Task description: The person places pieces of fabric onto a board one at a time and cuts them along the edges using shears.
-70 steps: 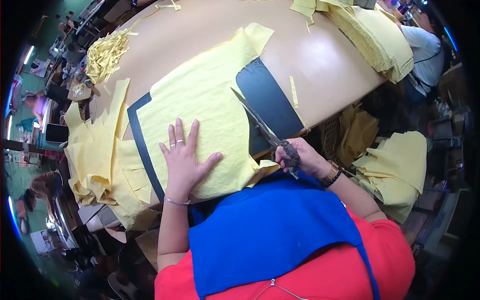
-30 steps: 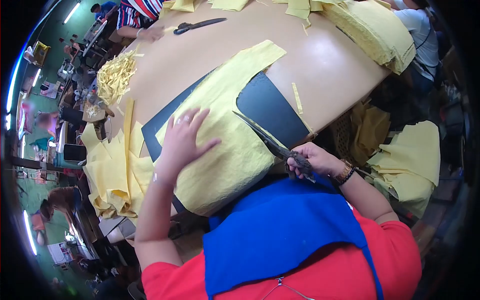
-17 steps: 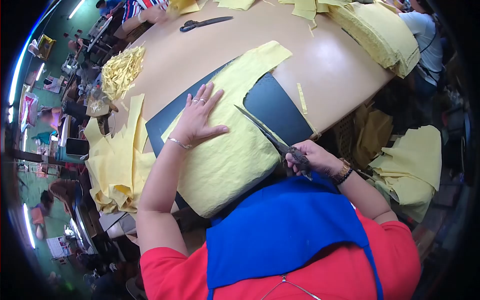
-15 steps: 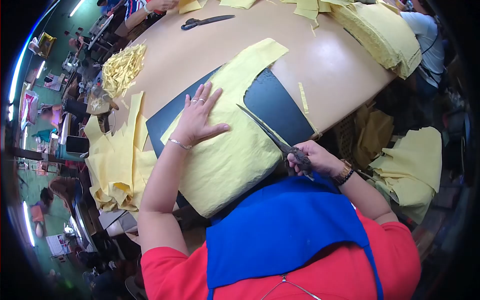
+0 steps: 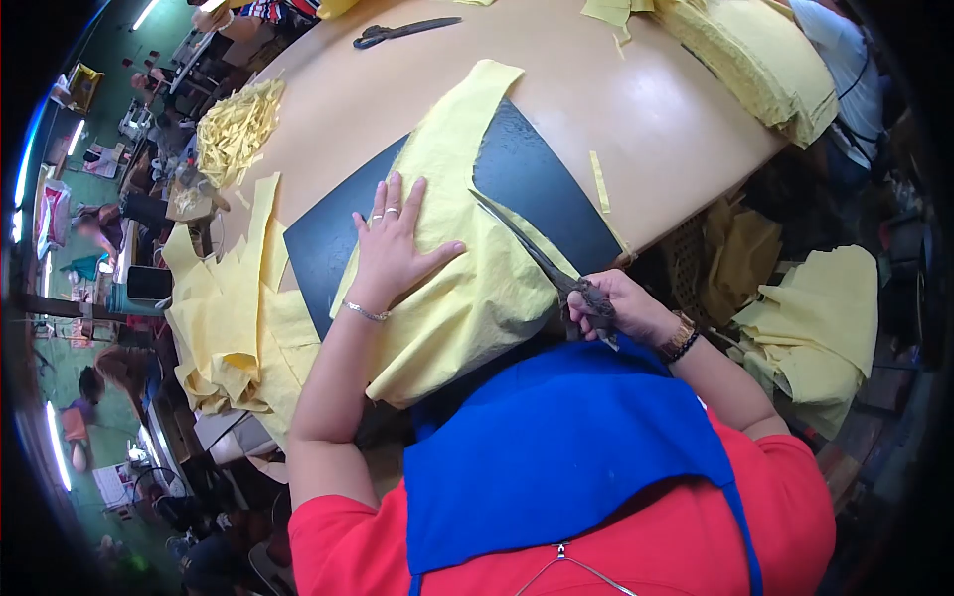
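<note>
A yellow piece of fabric (image 5: 452,288) lies over a dark board (image 5: 532,174) and hangs past the table edge towards my lap. My left hand (image 5: 402,243) rests flat on the fabric with its fingers spread. In my right hand (image 5: 621,308) are large dark scissors (image 5: 537,256), gripped by the wrapped handles. Their long blades lie along the right side of the fabric and point up and left. A narrow part of the cloth shows beyond the blades, on their right.
More yellow cloth (image 5: 234,333) drapes over the table's left edge, below a heap of scraps (image 5: 238,129). A second pair of scissors (image 5: 407,32) lies at the far side. A thick fabric stack (image 5: 750,70) stands at right, near a person in a light shirt (image 5: 845,79).
The fabric has turned and shifted left on the board, its far end swinging left and its near edge bunching up. My left hand stays flat on it. The scissors have moved slightly left.
</note>
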